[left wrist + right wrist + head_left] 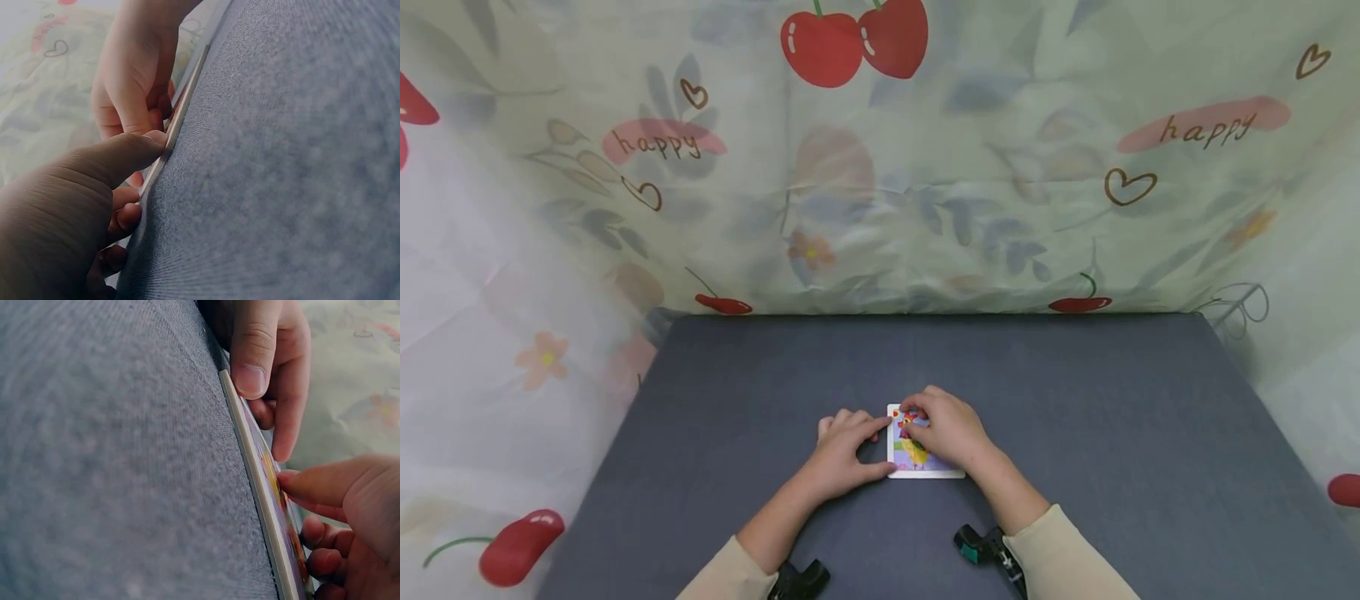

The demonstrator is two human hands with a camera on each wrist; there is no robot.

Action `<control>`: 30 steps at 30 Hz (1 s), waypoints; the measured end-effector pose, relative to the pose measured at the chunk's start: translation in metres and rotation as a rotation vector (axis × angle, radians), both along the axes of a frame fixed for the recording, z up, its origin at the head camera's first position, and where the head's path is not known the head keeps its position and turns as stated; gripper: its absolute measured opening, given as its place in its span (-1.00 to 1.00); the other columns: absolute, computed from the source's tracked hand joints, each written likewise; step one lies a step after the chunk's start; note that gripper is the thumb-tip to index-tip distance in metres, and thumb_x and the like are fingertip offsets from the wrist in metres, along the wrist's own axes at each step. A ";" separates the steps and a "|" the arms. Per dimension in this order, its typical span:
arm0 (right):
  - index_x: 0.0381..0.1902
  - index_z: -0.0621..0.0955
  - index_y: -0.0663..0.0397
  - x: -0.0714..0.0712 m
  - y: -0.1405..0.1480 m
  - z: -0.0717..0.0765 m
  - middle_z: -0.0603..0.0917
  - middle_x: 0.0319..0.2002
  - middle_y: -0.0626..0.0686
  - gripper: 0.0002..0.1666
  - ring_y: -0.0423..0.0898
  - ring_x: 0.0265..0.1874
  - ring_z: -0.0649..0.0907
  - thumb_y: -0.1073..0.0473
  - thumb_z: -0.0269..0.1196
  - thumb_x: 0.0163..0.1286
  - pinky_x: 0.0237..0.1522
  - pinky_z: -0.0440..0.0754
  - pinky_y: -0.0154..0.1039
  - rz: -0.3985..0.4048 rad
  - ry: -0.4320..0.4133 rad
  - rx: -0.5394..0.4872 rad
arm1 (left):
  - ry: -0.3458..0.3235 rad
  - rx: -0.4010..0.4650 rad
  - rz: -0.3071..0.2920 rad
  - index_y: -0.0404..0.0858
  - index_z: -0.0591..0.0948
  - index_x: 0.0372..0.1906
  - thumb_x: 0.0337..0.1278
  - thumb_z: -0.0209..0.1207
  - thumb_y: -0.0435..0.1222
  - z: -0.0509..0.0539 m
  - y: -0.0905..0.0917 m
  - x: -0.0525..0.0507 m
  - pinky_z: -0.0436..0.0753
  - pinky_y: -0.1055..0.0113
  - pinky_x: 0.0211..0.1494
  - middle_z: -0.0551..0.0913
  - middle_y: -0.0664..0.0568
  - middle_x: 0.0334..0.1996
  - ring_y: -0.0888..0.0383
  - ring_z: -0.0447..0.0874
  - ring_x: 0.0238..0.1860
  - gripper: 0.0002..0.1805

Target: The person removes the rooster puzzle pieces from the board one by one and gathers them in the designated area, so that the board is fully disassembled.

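The left hand (842,457), fingers wide, seems to steady the picture card (913,455) from nine o'clock; the right hand (953,429), fingers narrow, touches its face, grip unclear; next probably needs careful pressing.

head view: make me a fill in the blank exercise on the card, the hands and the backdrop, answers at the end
1. The printed face of the card is turned ____.
2. Seen in the head view, the left hand touches the card at its ____ edge.
3. The hand reaching over the card's picture is the person's ____ hand.
4. The word printed on the backdrop is ____.

Missing words: up; left; right; happy
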State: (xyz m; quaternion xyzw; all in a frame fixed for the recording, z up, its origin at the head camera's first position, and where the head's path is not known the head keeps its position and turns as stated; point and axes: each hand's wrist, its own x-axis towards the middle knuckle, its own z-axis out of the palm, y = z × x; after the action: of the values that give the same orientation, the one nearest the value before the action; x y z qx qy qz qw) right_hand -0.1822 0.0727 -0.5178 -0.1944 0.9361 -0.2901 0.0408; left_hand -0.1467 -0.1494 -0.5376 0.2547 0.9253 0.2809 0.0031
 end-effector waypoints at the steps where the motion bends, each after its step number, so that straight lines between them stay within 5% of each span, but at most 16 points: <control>1: -0.04 0.76 -0.13 0.000 0.000 0.000 0.48 -0.39 -0.15 -0.76 -0.20 -0.48 0.44 0.06 0.44 0.35 -0.40 0.41 -0.21 0.000 -0.005 0.001 | 0.002 0.000 0.001 -0.08 0.62 0.33 0.12 0.43 0.10 0.000 0.000 0.000 0.12 0.11 -0.08 0.46 0.25 -0.25 0.24 0.26 -0.22 -0.31; 30: -0.12 0.75 -0.10 0.003 -0.004 -0.002 0.46 -0.13 -0.08 -0.79 -0.17 -0.42 0.51 0.03 0.47 0.33 -0.32 0.52 -0.16 -0.024 0.063 0.044 | 0.032 -0.005 -0.004 -0.09 0.63 0.31 0.10 0.44 0.12 -0.002 0.000 -0.001 0.14 0.11 -0.09 0.45 0.26 -0.27 0.25 0.26 -0.23 -0.30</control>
State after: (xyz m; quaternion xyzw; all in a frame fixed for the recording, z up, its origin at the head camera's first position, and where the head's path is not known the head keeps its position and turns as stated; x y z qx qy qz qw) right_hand -0.1788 0.0686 -0.5193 -0.1912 0.9454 -0.2636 0.0122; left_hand -0.1477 -0.1496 -0.5392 0.2611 0.9254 0.2745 -0.0102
